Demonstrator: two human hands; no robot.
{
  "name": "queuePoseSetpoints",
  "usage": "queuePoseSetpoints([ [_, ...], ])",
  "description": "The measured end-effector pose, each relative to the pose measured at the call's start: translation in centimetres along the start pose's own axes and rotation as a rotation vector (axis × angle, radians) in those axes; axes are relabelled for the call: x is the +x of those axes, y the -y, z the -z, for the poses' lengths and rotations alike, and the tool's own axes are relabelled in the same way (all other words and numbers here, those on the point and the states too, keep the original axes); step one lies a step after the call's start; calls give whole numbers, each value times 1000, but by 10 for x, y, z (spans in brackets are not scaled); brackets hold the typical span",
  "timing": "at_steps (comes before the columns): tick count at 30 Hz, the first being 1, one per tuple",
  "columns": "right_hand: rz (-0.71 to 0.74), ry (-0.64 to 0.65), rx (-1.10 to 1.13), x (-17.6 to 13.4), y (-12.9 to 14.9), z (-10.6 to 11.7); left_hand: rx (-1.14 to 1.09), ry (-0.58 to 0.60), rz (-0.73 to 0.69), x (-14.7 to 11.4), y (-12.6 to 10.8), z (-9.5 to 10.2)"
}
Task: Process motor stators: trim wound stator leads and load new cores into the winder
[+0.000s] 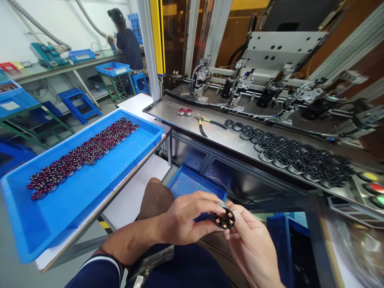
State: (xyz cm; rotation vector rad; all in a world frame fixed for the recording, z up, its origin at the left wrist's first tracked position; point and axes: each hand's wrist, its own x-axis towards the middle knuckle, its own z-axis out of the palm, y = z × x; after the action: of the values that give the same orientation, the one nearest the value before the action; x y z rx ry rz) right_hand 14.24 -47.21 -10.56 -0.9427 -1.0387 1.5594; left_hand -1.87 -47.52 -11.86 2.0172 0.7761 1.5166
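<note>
Above my lap, both hands grip one motor stator (223, 218), a metal ring with a black inner frame and copper windings. My left hand (187, 218) pinches its left side between thumb and fingers. On the opposite side, my right hand (252, 236) closes on the rim, and some of its fingers are hidden. A thin copper wire (222, 183) rises from the stator. Cutting pliers (207, 123) lie on the metal worktop beyond, beside black stators (288, 152) massed in rows. Two red-topped stators (185, 111) stand left of the pliers.
On my left, a blue tray (129, 168) holds many red-and-black stators. A machine with clamping fixtures (243, 82) stands behind the metal worktop (168, 110). Coloured push buttons (373, 187) sit at the right edge. A co-worker (129, 44) is at a far bench.
</note>
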Motion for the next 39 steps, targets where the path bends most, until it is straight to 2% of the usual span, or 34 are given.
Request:
queuePoseSetpoints([
  [4,46,-7,-40,-1,-2,1,-60,-2,46,-1,-2,-1],
  [6,141,-10,-116,-2,-1,3,-131,-3,113,-3,-3,-2],
  [9,460,-1,-376,-2,7,8,-404,-34,225,-5,-5,-2],
  [12,800,102,-683,1,21,16,-843,-70,451,-5,-3,-3],
  [15,947,258,-877,6,34,24,-1085,25,690,-3,3,-6],
  [17,995,298,-944,8,40,26,-1154,140,761,-3,8,-9],
  [19,1021,315,-950,10,43,27,-1183,170,786,-4,10,-11],
  [23,944,385,-804,12,46,28,-1114,89,823,-3,7,-11],
  [28,898,349,-727,12,45,31,-1063,70,834,-1,2,-7],
  [35,978,282,-898,9,52,27,-1038,-22,792,0,2,-11],
  [39,982,265,-987,11,51,29,-1119,-139,647,4,-1,-7],
])
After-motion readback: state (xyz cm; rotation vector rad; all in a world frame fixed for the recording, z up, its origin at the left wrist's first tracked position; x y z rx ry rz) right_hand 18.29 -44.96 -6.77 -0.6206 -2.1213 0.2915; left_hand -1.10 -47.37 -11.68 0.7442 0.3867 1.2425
